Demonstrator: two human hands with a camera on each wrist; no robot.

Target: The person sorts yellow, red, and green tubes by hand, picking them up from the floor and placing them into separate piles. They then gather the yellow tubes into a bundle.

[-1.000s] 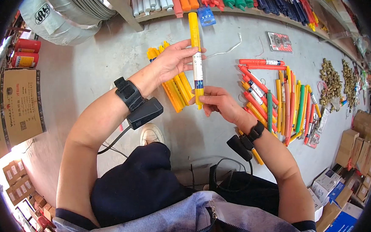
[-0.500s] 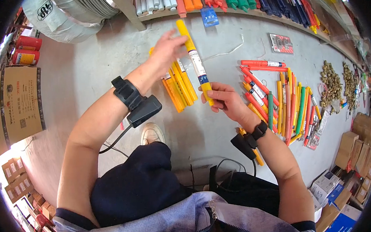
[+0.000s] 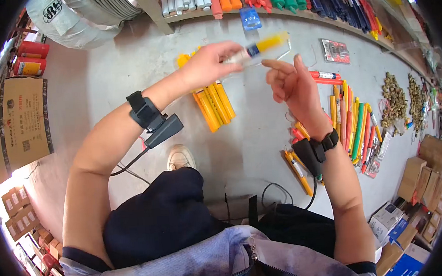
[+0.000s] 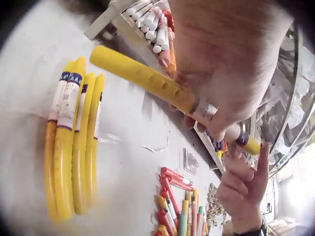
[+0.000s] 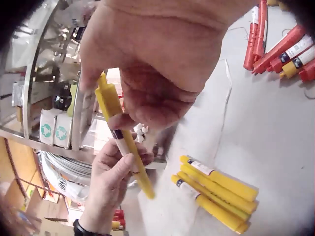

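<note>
My left hand (image 3: 209, 65) grips a yellow tube (image 3: 271, 42) around its white label, and the tube points right, blurred at its end. In the left wrist view, the tube (image 4: 133, 73) slants past the palm. My right hand (image 3: 301, 90) is off the tube in the head view, thumb and index finger extended and the other fingers loosely bent. The right wrist view has this hand (image 5: 157, 64) close to the tube's upper end; contact there is unclear. Below the left hand, several yellow tubes (image 3: 214, 110) lie side by side on the floor.
Red, yellow and green tubes (image 3: 357, 124) are spread at the right, beside brass-coloured parts (image 3: 393, 97). A shelf (image 3: 193, 15) of coloured tubes runs along the top. Two yellow tubes (image 3: 298, 171) lie near my right wrist. A cardboard box (image 3: 25, 119) stands left.
The held tube has swung from near upright to pointing right, with my left hand now round its label. My right hand has let go of its lower end and moved right, its fingers rising.
</note>
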